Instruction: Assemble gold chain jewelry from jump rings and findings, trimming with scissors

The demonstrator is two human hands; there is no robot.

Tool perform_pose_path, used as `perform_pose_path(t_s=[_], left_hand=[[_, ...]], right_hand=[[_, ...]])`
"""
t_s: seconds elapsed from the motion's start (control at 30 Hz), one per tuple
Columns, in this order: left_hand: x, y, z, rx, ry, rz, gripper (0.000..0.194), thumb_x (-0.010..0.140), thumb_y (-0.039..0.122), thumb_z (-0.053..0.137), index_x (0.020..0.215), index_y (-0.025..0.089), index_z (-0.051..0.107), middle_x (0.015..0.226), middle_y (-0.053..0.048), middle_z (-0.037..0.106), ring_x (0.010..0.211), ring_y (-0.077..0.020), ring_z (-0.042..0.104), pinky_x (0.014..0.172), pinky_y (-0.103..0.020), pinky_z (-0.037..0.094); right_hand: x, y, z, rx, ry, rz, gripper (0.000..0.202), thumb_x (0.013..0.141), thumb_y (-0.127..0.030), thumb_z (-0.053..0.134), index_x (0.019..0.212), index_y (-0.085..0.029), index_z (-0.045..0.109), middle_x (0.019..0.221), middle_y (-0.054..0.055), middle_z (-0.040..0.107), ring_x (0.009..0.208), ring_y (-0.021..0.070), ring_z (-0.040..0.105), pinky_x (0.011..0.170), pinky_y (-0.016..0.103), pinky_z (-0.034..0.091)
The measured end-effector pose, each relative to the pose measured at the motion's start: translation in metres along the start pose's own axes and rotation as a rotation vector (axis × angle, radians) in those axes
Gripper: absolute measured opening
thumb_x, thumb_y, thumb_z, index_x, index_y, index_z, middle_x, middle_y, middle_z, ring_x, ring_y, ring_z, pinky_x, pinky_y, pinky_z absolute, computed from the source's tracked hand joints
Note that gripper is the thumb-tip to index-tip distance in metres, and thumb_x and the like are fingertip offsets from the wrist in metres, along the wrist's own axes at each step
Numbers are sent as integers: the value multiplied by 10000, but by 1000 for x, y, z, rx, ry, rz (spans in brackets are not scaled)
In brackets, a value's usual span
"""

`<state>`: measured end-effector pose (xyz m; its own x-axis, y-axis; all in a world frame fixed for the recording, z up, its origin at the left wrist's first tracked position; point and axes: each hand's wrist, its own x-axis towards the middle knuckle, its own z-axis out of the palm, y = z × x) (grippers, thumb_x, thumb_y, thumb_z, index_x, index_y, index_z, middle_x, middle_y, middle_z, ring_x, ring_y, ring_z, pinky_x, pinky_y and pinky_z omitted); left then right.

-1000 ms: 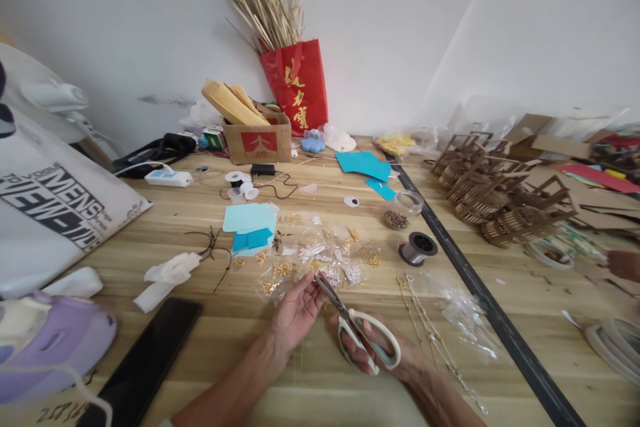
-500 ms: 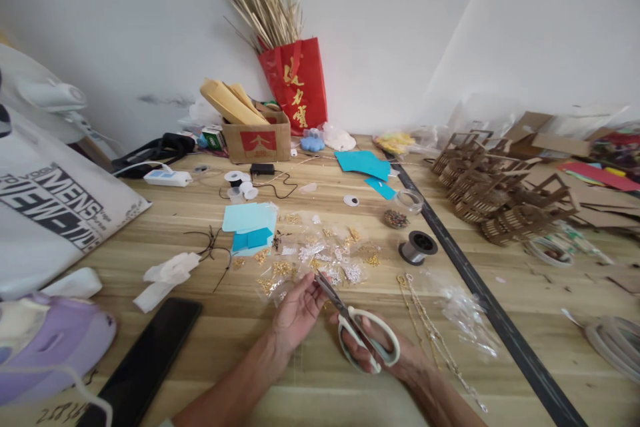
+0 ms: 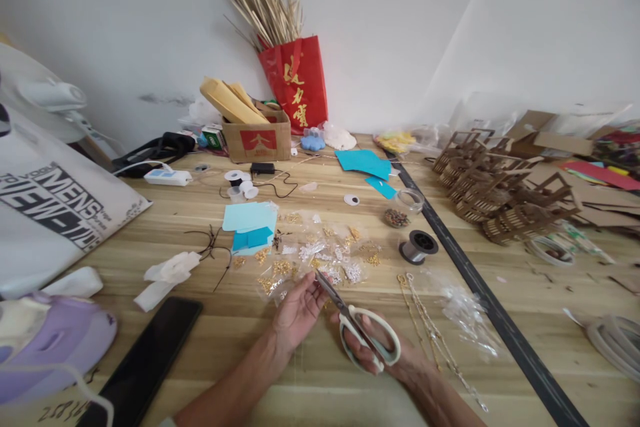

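White-handled scissors [image 3: 341, 307] are in my right hand [image 3: 367, 347], its fingers through the loops. The blades point up and left, close together, with their tips at the fingertips of my left hand [image 3: 300, 310]. My left thumb and fingers are bent together in a pinch there; whatever lies between them is too small to make out. Just beyond my hands are clear bags of small gold and silver findings [image 3: 320, 253]. Gold and silver chains [image 3: 435, 333] lie right of the scissors.
A spool of grey wire [image 3: 418, 247] and a dish of beads [image 3: 397, 218] stand at right, near a black strip [image 3: 470, 280] across the table. Blue cards [image 3: 250, 220] lie beyond my left hand. A phone [image 3: 150, 360] is at left; several brown baskets [image 3: 500, 193] stand far right.
Almost nothing differs. The scissors' handles have shifted very slightly; both hands keep their places.
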<state>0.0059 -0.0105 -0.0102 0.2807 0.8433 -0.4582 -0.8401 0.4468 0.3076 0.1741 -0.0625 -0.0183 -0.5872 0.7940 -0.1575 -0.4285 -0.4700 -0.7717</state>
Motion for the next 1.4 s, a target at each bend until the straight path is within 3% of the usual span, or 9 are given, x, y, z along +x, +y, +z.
perform_pose_path(t_s=[0.7, 0.83, 0.97, 1.1, 1.4], left_hand=[[-4, 1, 5, 9, 6, -26, 176, 851, 10, 506, 729, 65, 621, 721, -102, 710, 679, -156, 705, 616, -226, 599], [-1, 4, 2, 61, -26, 27, 126, 808, 20, 577, 709, 72, 633, 722, -91, 718, 658, -147, 696, 609, -227, 592], [1, 7, 1, 192, -87, 107, 62, 721, 63, 695, 689, 83, 646, 732, -92, 729, 685, -159, 700, 628, -217, 572], [1, 10, 1, 387, -147, 217, 124, 670, 139, 758, 676, 94, 643, 723, -88, 726, 668, -165, 691, 634, -227, 555], [7, 10, -5, 584, -127, 304, 179, 665, 234, 766, 712, 112, 645, 694, -60, 708, 632, -153, 664, 615, -236, 528]], right_hand=[[-2, -3, 1, 0, -50, -22, 407, 768, -538, 639, 888, -151, 682, 567, -37, 404, 383, 29, 265, 294, 119, 257], [-4, -6, -6, -80, -85, -102, 423, 810, -518, 604, 1009, -149, 661, 541, -48, 430, 340, 21, 288, 299, 120, 266], [-9, -10, -17, -198, 0, -133, 459, 784, -517, 635, 1042, -137, 630, 586, -30, 468, 372, 33, 332, 320, 134, 284], [-14, -15, -20, -349, 73, -144, 455, 787, -544, 617, 990, -136, 624, 656, -1, 490, 449, 55, 386, 379, 161, 342], [-14, -19, -13, -511, 162, -69, 529, 770, -556, 622, 1072, -125, 577, 634, -22, 454, 467, 65, 387, 414, 182, 375]])
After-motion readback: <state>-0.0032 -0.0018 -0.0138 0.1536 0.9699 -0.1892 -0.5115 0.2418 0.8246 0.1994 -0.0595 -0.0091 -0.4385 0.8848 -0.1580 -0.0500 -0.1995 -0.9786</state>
